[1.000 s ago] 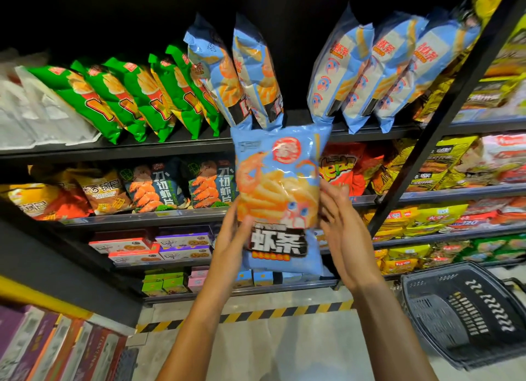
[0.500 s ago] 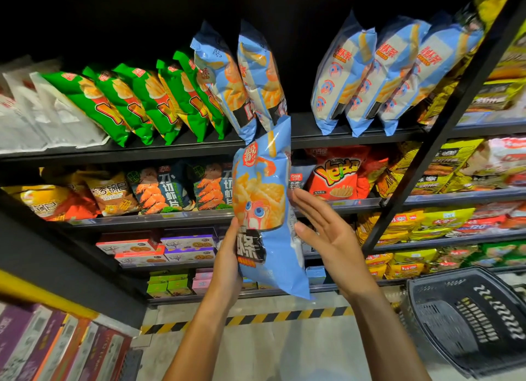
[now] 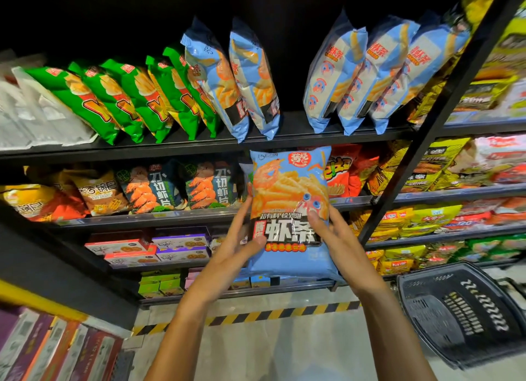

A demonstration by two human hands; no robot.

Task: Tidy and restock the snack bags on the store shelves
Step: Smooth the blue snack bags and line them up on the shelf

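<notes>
Both hands, left (image 3: 236, 247) and right (image 3: 338, 238), grasped the blue bag (image 3: 290, 210) by its sides, front outward. The shelf gap (image 3: 290, 102) at twelve o'clock looked like its destination.

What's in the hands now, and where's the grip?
A blue snack bag, held in both: left hand on its lower left edge, right hand on its lower right edge, thumbs on the front.

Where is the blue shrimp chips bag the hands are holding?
In the head view, the blue bag is mid-frame, held up between the left hand and right hand, just below the gap in the top shelf.
</notes>
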